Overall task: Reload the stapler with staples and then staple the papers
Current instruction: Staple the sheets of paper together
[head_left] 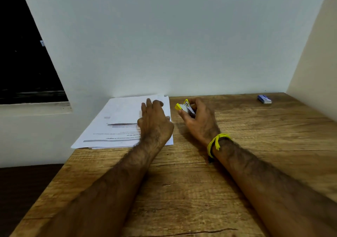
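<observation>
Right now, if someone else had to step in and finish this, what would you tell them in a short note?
Left hand: open, resting flat on the papers at the desk's far left.
Right hand: grips the yellow stapler, held just right of the papers.
Staple box: far right corner of the desk, untouched by either hand.
Done: stapler picked up. Whether it is loaded cannot be seen.
Left: check or reload the staples, then staple the papers.
</observation>
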